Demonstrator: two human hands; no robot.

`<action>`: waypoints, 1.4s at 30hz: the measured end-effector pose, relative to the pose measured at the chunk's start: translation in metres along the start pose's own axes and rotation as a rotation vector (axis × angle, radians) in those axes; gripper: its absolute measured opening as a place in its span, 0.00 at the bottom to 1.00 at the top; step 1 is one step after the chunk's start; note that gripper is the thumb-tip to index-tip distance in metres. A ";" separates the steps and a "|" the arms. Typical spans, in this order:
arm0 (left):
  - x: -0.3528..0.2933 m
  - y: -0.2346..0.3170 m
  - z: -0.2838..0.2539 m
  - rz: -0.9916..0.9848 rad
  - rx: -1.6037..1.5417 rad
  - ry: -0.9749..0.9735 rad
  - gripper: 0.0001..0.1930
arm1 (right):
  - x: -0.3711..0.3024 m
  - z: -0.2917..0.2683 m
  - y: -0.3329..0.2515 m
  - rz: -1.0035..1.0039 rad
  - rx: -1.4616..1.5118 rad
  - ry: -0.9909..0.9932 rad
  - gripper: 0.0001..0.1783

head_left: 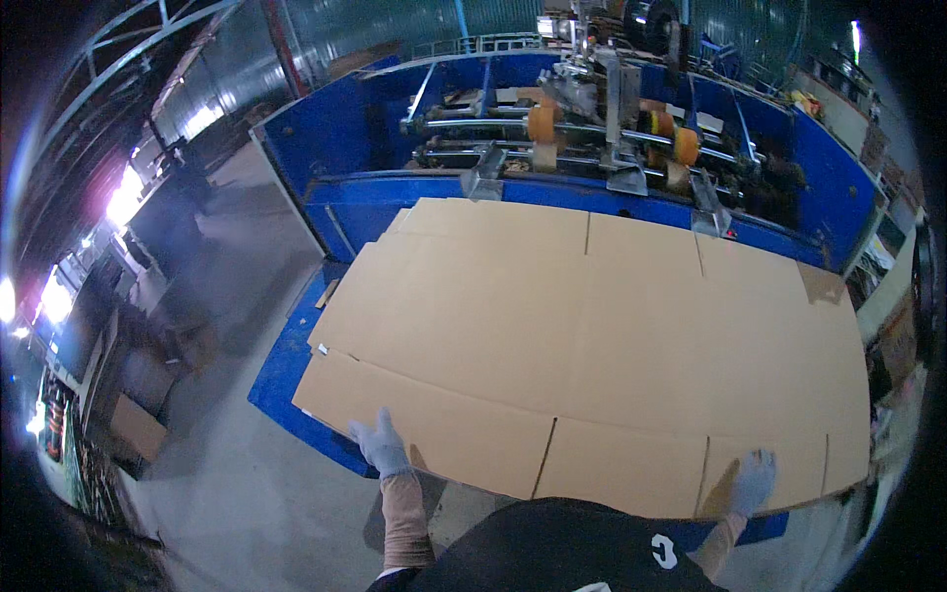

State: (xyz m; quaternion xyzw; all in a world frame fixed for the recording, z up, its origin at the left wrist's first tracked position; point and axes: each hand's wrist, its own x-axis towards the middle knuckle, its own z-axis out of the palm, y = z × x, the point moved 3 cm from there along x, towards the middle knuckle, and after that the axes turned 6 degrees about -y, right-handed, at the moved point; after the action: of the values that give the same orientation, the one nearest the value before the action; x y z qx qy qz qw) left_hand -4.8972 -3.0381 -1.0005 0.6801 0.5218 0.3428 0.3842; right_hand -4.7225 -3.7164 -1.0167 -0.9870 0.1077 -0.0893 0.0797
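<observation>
A large flat sheet of brown cardboard [473, 316], slotted along its near and far edges, lies across the blue machine's feed bed in front of me. At its near left edge is my left hand [381, 444] in a pale glove, fingers stretched out and thumb apart. My right hand [755, 481], gloved likewise, lies with extended fingers on the near right flap, between two slots. Both hands touch the sheet without visibly gripping it. Along the left side, stepped edges suggest more than one sheet is stacked.
Beyond the cardboard stands a blue machine frame [345, 202] with metal shafts and orange rollers [541, 124]. Metal guides [483, 176] sit above the sheet's far edge. A blue base plate [281, 370] sticks out at left. Cardboard pieces [138, 426] lie on the left.
</observation>
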 end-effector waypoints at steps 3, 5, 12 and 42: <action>0.005 -0.007 0.005 -0.031 -0.218 0.063 0.32 | 0.000 -0.012 -0.037 -0.059 0.045 0.000 0.22; 0.012 -0.008 0.000 0.033 -0.481 0.068 0.26 | -0.001 -0.027 -0.063 -0.033 0.086 0.025 0.22; 0.024 -0.027 -0.040 -0.146 -1.244 -0.059 0.16 | -0.001 -0.046 -0.106 -0.122 0.031 -0.008 0.25; -0.143 0.182 0.032 1.380 0.304 -0.768 0.23 | 0.131 -0.072 -0.329 -0.243 1.950 -0.736 0.28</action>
State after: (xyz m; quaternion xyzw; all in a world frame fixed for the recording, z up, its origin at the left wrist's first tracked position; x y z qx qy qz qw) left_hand -4.8198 -3.2117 -0.8649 0.9645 -0.1438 0.1702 0.1416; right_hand -4.5449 -3.4389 -0.8679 -0.4656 -0.1415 0.1608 0.8587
